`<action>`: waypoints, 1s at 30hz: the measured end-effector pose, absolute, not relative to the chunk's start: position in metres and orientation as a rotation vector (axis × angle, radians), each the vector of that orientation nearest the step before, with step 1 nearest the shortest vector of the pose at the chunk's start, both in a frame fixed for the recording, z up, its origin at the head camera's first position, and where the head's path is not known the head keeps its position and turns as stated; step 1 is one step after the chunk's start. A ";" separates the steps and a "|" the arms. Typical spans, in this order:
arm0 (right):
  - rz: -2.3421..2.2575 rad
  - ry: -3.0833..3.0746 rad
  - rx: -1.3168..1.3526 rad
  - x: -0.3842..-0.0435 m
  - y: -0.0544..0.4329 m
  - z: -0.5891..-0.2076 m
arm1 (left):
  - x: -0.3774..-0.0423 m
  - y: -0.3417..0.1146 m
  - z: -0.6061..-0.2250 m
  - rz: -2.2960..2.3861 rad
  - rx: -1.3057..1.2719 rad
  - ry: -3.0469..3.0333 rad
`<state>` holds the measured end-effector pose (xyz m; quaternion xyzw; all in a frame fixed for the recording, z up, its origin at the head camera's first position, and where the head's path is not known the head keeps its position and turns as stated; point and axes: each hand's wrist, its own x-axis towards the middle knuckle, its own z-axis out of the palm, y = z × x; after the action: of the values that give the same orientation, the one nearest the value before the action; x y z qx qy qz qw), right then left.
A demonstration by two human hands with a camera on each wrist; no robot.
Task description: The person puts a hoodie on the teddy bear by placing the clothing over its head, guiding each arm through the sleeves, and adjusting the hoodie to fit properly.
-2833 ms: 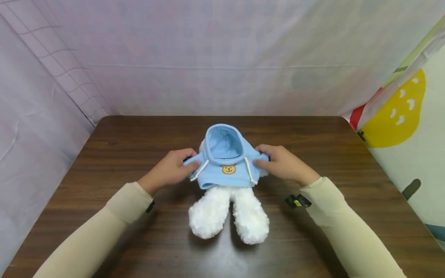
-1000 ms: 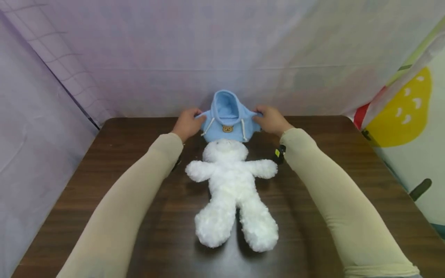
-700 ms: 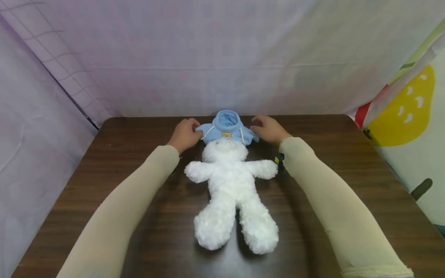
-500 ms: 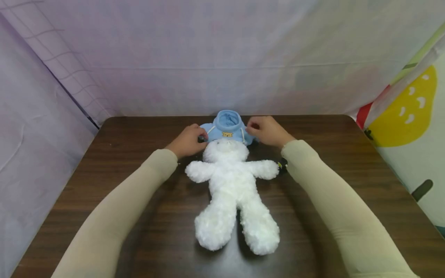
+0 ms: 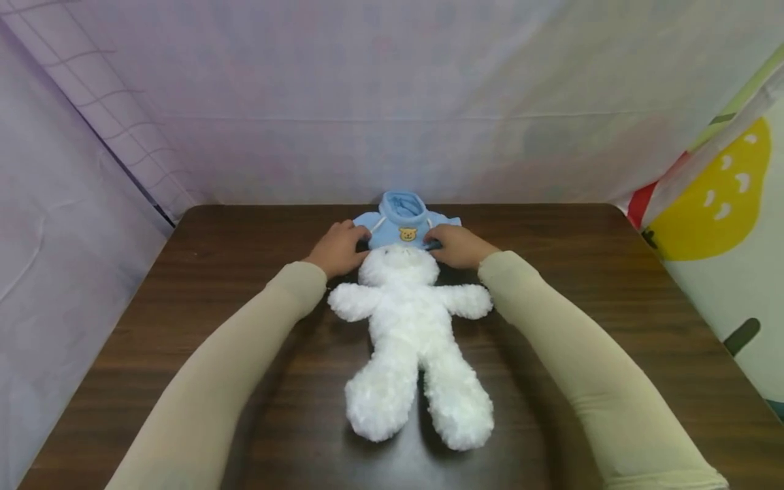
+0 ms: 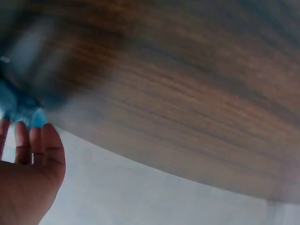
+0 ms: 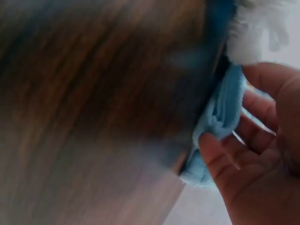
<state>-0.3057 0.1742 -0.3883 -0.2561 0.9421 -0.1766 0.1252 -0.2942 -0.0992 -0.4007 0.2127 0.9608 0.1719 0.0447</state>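
A small light-blue hoodie [image 5: 387,235] with a bear-face patch and white cords lies at the table's far edge. Directly below its hem, a white fluffy plush toy [image 5: 407,320] is stretched on its back, arms spread and legs toward me. My left hand [image 5: 339,248] touches the hoodie's left side, thumb near the plush head. On the other side, my right hand [image 5: 459,246] has its fingertips at the lower right hem. In the right wrist view, loosely bent fingers rest against the blue cloth [image 7: 220,108]. The left wrist view catches only a bit of blue cloth [image 6: 21,108] beyond the fingertips.
The dark wood-grain table [image 5: 202,292] has a rounded far edge. Right behind it hangs a pale curtain [image 5: 392,102]. A printed cloth with a yellow shape [image 5: 716,190] hangs at the right.
The hoodie has gone from over the plush's upper body to beyond its head, and was let go there. Both hands have since shifted from its sleeves to its lower sides, and its patch is flatter.
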 end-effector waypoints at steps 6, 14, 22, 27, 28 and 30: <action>-0.461 2.799 -0.806 -0.304 0.167 -0.395 | -0.295 -0.096 -0.413 0.375 0.783 3.008; -0.601 2.764 -0.913 -0.298 0.172 -0.396 | -0.281 -0.109 -0.408 0.371 0.850 2.982; -0.684 2.644 -0.863 -0.294 0.175 -0.391 | -0.268 -0.122 -0.397 0.138 0.985 2.857; -0.677 2.580 -0.795 -0.291 0.176 -0.387 | -0.268 -0.122 -0.397 0.226 0.902 2.817; -0.676 2.581 -0.791 -0.291 0.175 -0.387 | -0.268 -0.121 -0.398 0.260 0.886 2.822; -0.698 2.585 -0.764 -0.290 0.175 -0.387 | -0.269 -0.117 -0.400 0.325 0.868 2.840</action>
<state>-0.2904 0.1745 -0.3875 -0.2702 0.9136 -0.2466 0.1775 -0.2685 -0.1172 -0.4002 0.2897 0.9478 0.1084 0.0773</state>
